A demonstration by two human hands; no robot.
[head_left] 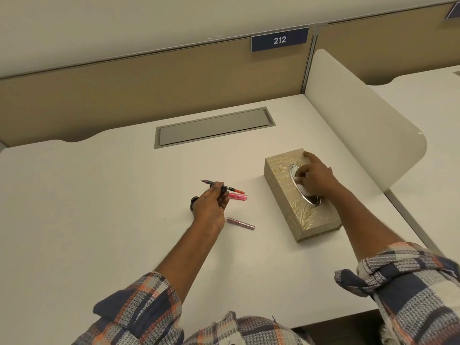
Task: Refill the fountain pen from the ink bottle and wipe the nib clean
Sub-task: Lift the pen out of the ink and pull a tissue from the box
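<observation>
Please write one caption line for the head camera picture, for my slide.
Left hand holds the uncapped pen while right hand pulls tissue from the box.

One pen (219, 186), one ink bottle (194, 200) and one tissue box (302, 210) are here. Two loose pink pen parts (238, 196) (240, 223) lie on the tabletop (99, 195). Two hands (211, 207) (315, 176) show.
</observation>
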